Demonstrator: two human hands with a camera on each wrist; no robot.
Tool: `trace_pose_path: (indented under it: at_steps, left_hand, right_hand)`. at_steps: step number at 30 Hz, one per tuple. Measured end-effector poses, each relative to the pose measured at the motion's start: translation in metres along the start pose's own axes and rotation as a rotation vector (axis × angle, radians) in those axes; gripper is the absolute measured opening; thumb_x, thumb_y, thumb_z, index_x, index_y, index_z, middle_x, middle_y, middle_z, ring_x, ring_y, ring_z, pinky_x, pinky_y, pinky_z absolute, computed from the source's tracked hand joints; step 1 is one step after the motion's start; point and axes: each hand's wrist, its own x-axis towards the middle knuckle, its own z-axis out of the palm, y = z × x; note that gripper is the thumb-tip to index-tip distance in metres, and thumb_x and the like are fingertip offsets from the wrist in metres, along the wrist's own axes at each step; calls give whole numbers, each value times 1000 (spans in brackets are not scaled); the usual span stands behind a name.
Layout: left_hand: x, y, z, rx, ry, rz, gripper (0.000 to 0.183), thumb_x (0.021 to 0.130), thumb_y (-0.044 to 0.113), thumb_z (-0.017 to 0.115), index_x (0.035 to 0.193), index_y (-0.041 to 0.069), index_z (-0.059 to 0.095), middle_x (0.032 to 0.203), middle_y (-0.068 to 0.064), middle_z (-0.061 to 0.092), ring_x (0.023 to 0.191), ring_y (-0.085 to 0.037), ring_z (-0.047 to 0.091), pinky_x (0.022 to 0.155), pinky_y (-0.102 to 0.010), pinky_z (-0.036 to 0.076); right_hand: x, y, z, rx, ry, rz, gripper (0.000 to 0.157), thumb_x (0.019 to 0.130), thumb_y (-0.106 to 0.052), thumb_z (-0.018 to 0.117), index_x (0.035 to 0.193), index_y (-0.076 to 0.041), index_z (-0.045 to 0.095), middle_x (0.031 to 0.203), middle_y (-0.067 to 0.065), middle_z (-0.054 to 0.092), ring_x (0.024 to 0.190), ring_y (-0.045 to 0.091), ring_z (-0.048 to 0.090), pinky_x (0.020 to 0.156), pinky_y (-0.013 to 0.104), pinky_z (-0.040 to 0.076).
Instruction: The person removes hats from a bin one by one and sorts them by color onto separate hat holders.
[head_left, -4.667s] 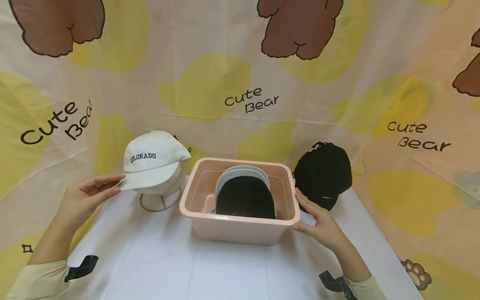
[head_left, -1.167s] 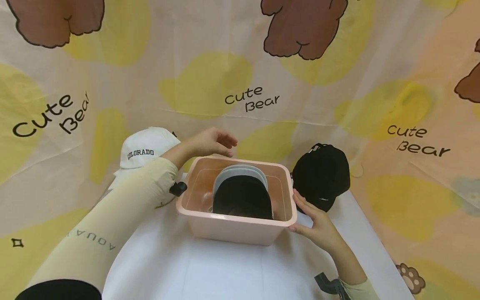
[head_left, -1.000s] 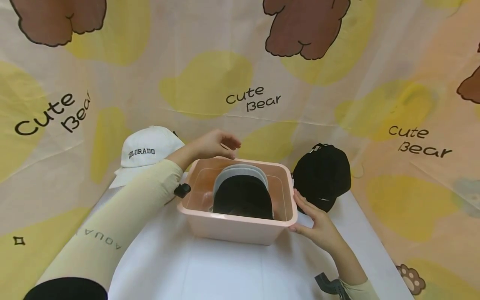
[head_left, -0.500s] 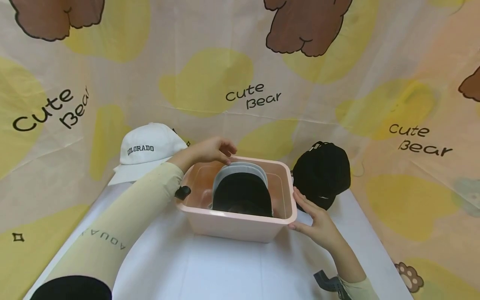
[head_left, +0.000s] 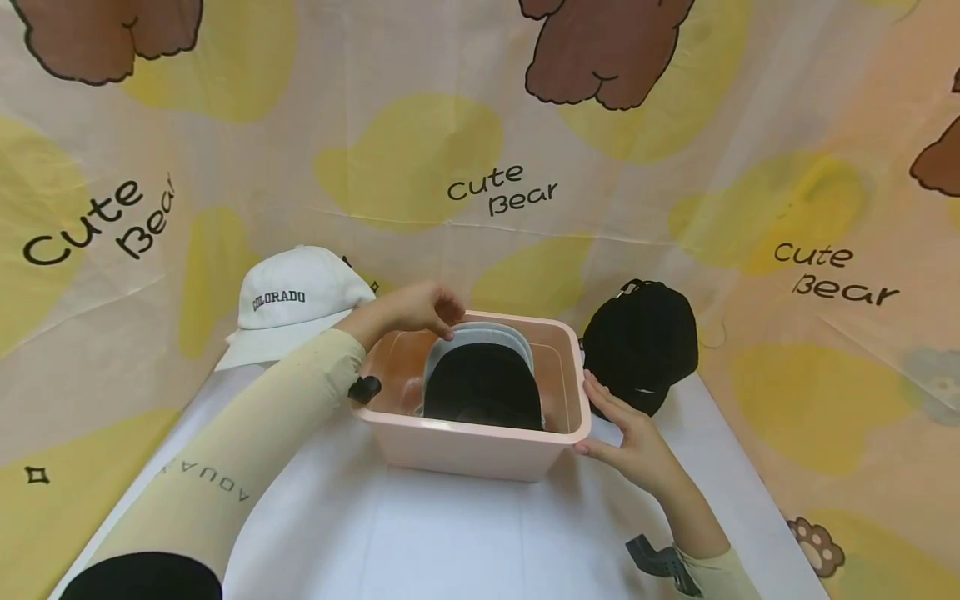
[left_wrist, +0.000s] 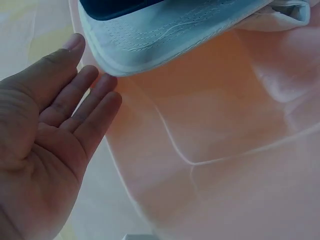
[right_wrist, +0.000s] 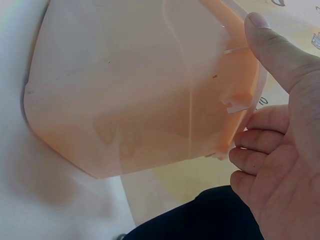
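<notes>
A pink plastic bin (head_left: 457,454) holds several caps with brims standing upright: a black cap (head_left: 483,387) in front, pale caps (head_left: 489,332) behind. My left hand (head_left: 420,310) reaches over the bin's back left part, fingertips right at the pale brims' edge. In the left wrist view, thumb and fingers lie spread on either side of the pale brim (left_wrist: 135,60), not closed on it. My right hand (head_left: 637,442) rests against the bin's right end, thumb and fairly straight fingers at the rim.
A white cap (head_left: 303,283) lettered COLORADO sits at the back left, partly behind my left sleeve (head_left: 262,433). Close to the bin's right end is another black cap (head_left: 645,342). The white table (head_left: 450,542) meets a printed backdrop (head_left: 412,158).
My left hand has left the white cap's brim, moved right over the bin, and come down to the pale brims. My right hand has stayed at the bin's rim.
</notes>
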Motion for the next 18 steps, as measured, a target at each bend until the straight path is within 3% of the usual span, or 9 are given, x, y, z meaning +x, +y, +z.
trace_pose_path:
  at_steps: [9,15,18]
  left_hand:
    - [2,3,7,10,-45,2,38,84,2,83,119,-5,71,121,-18,73,115,-31,68,101,-39,57]
    - [1,7,7,-103,-96,-40,31,91,4,77,119,-5,71,118,-18,74,103,-21,72,92,-34,61]
    - [1,7,8,-134,-110,-17,29,90,2,77,117,-5,72,113,-16,76,98,-17,72,89,-30,62]
  right_hand:
    - [0,1,0,-8,-3,5,94,76,-26,92,156,-15,44,164,3,36,148,39,37,111,62,40]
    - [1,2,0,1,-1,3,94,75,-27,92,156,-15,44,164,5,36,148,40,37,111,62,39]
    - [1,1,0,-1,1,-6,94,75,-24,92,156,-14,44,164,4,36,148,40,37,111,61,39]
